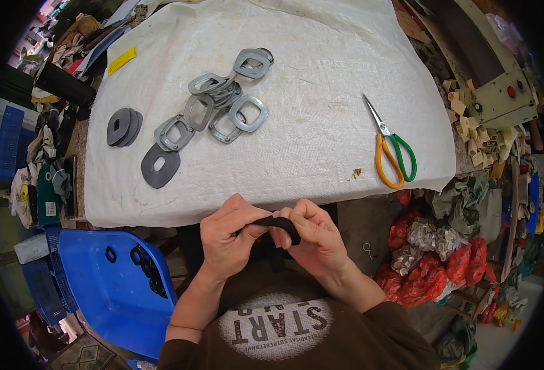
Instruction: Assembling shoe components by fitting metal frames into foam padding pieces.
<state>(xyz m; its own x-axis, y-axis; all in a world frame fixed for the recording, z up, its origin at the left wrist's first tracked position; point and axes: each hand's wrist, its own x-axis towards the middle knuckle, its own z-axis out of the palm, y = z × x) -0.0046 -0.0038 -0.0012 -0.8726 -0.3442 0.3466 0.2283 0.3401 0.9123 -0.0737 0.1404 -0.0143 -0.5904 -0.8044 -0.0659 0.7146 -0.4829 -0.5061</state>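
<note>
My left hand [227, 237] and my right hand [316, 239] meet just off the table's near edge. Both pinch a black, curved, soft-looking piece [290, 230], which bends between the fingertips; its full shape is partly hidden by them. Beyond my hands, several silvery square metal frames with rounded corners [262, 115] lie in a loose, overlapping heap. A grey rounded pad with a slot [160, 177] touches the near end of that heap. Farther left sits a small stack of similar grey pads [116, 138].
White woven sheeting [309, 160] covers the table. Scissors with orange and green handles [382, 128] lie at right, a yellow strip [121, 61] at far left. Below left stands a blue basin [111, 302] holding black rings [150, 271]. Red plastic bags [421, 277] are piled at lower right.
</note>
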